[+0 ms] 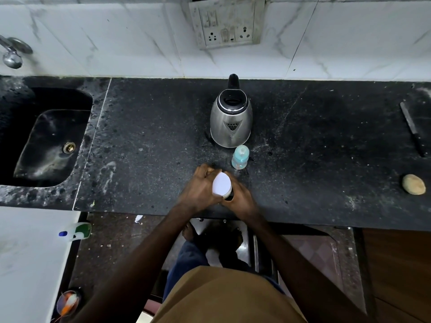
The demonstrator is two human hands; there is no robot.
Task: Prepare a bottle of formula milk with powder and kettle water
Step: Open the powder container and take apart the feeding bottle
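Apparently early in the job: on a dark stone counter (303,159), a steel kettle (231,120) stands well back from the edge. Nearer the person, both hands clasp a white-lidded powder container (222,184). The left hand (200,187) wraps round its top and the right hand (240,197) grips its body. Just beyond them, touching neither, the small baby bottle (240,157) stands, seemingly still capped. Powder and water probably remain to be added.

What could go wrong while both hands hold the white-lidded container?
The left hand and right hand hold the white-lidded container near the front edge of the counter: if it opens suddenly, its contents might spill onto the floor. The baby bottle stands just behind it and could be knocked over.
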